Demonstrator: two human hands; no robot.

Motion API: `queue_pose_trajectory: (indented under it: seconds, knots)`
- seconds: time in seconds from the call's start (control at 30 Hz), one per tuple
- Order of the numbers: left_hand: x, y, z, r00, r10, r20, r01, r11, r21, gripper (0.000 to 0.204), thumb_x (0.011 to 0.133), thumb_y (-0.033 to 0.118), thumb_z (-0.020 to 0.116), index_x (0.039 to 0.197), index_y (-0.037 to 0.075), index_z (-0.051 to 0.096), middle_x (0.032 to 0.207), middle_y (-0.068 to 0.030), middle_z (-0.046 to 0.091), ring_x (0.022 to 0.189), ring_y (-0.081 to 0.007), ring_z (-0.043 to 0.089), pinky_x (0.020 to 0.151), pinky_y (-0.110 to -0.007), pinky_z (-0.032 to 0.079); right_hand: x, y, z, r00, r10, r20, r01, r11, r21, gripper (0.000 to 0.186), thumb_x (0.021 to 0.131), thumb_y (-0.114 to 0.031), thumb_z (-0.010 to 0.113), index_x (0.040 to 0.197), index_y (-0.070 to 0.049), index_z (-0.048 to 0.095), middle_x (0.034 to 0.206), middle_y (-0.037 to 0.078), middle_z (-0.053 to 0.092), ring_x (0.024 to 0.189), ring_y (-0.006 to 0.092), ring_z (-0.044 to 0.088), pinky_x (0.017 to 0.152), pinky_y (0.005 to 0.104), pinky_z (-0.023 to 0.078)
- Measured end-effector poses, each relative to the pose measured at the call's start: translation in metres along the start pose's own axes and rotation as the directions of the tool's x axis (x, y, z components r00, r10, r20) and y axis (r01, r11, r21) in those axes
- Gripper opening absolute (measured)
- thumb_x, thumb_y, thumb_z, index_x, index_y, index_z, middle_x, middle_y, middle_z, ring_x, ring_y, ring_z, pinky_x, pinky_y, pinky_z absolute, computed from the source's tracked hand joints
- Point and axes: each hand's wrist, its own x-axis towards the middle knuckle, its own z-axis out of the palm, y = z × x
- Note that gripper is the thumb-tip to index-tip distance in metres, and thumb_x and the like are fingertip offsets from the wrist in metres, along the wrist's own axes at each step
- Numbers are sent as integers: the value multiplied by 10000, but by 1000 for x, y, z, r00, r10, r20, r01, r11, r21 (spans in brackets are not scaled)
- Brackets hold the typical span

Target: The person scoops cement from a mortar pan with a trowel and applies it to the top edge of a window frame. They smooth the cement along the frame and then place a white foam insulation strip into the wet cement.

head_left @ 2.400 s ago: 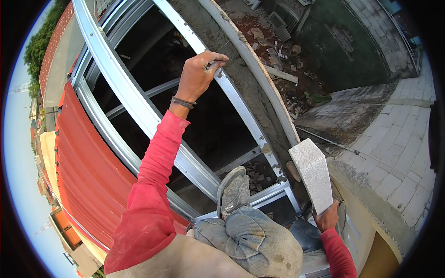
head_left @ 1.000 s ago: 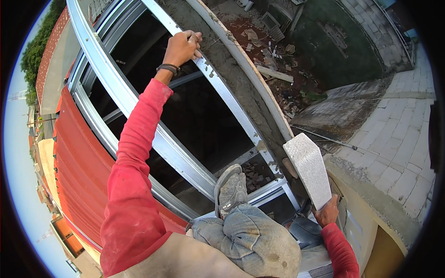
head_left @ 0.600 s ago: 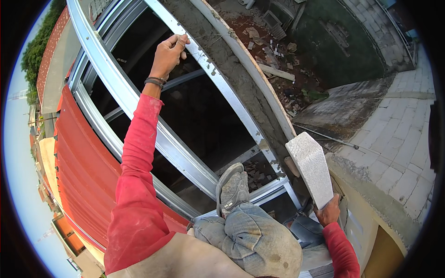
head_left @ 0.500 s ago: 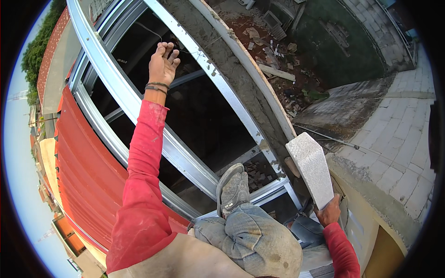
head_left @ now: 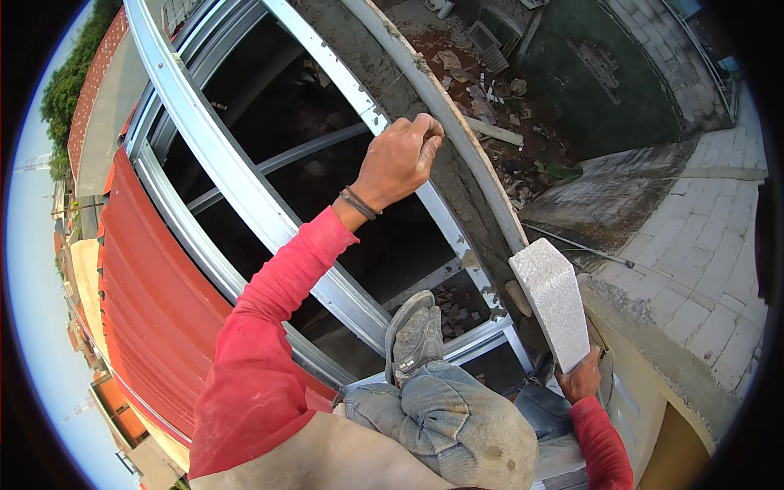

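Observation:
My left hand (head_left: 400, 163) is raised over the mortar-covered channel (head_left: 457, 184), beside a thin board-like edge (head_left: 465, 139). Its thumb and fingertips are pinched together; what they hold, if anything, is too small to make out. Lower right, my right hand (head_left: 581, 376) grips the near end of a pale grey lightweight concrete block (head_left: 553, 298). The block's far end lies close to where the board-like edge ends. A rounded brownish piece (head_left: 518, 298) sits beside the block.
Shiny metal channels (head_left: 327, 278) frame dark openings with a drop below. My shoe (head_left: 415, 335) rests at a metal joint. Red corrugated roofing (head_left: 155, 302) slopes away on the left. Rubble (head_left: 490, 90) lies far below, right of the board edge, beside a block wall (head_left: 702, 237).
My left hand has moved right and nearer, from above the opening to the mortar channel, and its fingers have closed into a pinch. My right hand and the block have barely shifted.

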Motion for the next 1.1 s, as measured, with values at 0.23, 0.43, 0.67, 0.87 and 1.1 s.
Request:
queue_pose_trajectory:
  seconds: [0.23,0.43,0.67,0.87,1.1]
  knots:
    - [12,-10,18,972,-52,-231,-14,961,-277,139,1015,130,694,1119,40,701,958,-95,764,850,-232,748,742,-361,580,0,-4,-2,1000,24,9,-24,999,39,838,607,-156,934,1259,-23,425,1145,247,622,1066,504,648,903,538,550]
    - [21,-36,-39,966,-50,-254,-31,951,-307,241,1017,34,666,1242,72,742,1204,-95,696,734,-139,718,662,-270,570,1,-1,0,1000,5,-8,-5,1000,9,842,625,-186,943,1271,-21,428,1160,249,624,1074,493,649,911,531,550]
    - [42,-98,-87,956,4,293,48,984,-172,366,971,126,749,1332,82,707,1007,-68,745,837,-152,703,754,-302,553,2,2,2,1000,-7,-8,7,1000,15,866,623,-196,954,1291,-22,431,1163,243,623,1087,484,650,919,527,550]
    - [69,-104,-83,892,142,429,-102,988,-114,230,911,138,804,1095,25,725,906,-80,731,791,-209,686,784,-358,551,0,2,2,1000,-9,-16,9,1000,29,881,610,-182,960,1297,-21,433,1177,240,620,1094,481,649,932,525,547]
    - [60,-89,-63,989,-35,144,24,996,82,199,880,118,776,1003,49,636,781,-110,642,781,-274,681,743,-375,555,0,1,1,1000,15,-5,-15,1000,26,851,587,-142,945,1259,-22,438,1164,234,608,1099,485,637,934,524,540]
